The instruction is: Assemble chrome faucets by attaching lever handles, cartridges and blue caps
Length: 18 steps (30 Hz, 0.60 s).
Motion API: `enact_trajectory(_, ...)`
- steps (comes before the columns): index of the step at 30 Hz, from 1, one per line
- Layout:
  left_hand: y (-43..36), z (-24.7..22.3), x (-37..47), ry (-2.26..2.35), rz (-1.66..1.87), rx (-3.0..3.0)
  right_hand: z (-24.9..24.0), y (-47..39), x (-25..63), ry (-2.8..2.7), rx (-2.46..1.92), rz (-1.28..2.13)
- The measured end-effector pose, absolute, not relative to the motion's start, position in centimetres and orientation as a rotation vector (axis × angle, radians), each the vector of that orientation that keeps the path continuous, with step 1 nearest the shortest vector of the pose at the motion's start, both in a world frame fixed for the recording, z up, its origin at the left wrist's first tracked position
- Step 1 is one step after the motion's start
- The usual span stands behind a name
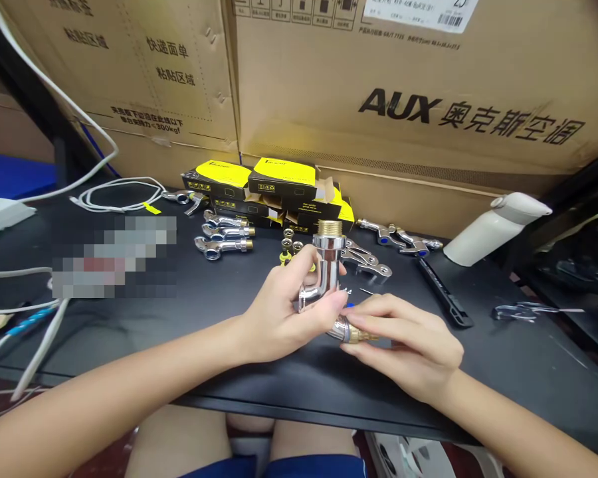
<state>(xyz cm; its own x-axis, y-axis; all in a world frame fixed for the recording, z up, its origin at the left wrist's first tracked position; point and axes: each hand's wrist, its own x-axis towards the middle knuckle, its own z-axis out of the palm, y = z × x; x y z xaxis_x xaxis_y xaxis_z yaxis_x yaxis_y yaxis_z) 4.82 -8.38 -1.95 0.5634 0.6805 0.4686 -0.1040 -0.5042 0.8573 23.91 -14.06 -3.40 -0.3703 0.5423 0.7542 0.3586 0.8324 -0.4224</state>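
Note:
A chrome faucet body (327,269) with a threaded brass end pointing up is gripped in my left hand (289,302), fingers wrapped round its bend. At its lower right end sits a brass valve cartridge (357,334). My right hand (408,338) pinches this cartridge between thumb and fingers, where it meets the chrome body. Behind my hands lie several chrome lever handles (366,259). Small ring-shaped fittings (288,245) stand to the left of them, partly hidden by my left hand.
Several chrome faucet bodies (224,245) lie at the left, before stacked yellow-and-black boxes (282,174). Two assembled faucets (379,229), a white bottle (493,229) and a black utility knife (443,292) are at the right. White cables (119,196) run along the left; large cartons (403,66) stand behind.

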Motion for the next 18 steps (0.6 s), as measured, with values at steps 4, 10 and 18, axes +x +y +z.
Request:
enact_trajectory(4,-8.7,-1.9,4.9,0.477,1.042,1.866,-3.5,-14.0,23.8,-2.003,-0.631,0.164)
enact_trajectory(10,-8.6,-1.7,5.1,0.496,1.064,1.836,-4.3,-14.5,23.9,-2.016,-0.716,0.085)
enact_trajectory(18,-8.6,-1.9,5.2,0.531,1.04,1.813,-4.4,-14.6,23.8,-1.99,-0.742,0.091)
